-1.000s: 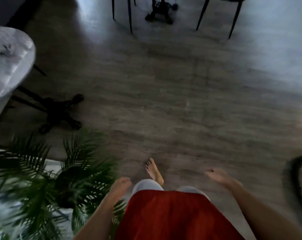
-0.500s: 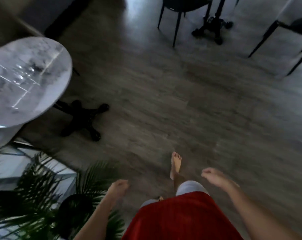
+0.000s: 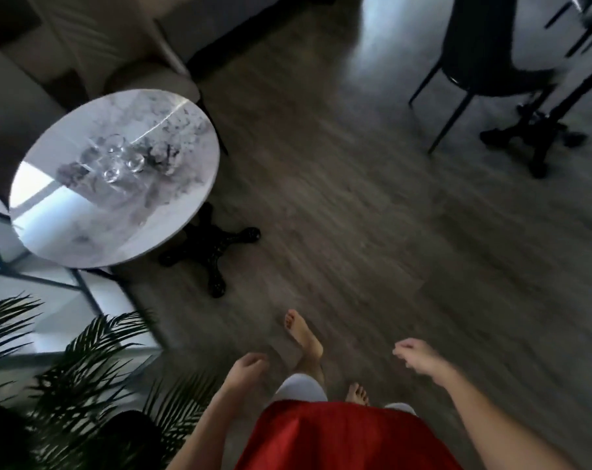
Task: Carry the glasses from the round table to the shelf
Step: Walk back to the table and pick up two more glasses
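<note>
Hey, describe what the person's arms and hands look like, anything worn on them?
Both arms are bare to the frame's bottom edge, no sleeves showing. The left hand and right hand are gloveless; the blur hides any rings or watch. A red garment covers the torso.

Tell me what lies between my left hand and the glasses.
In the head view: bare floor, then the round table's near rim, separate left hand from glasses.

home living room | armchair (image 3: 145, 79) | round table (image 3: 186, 205) | potted palm (image 3: 84, 385)
</note>
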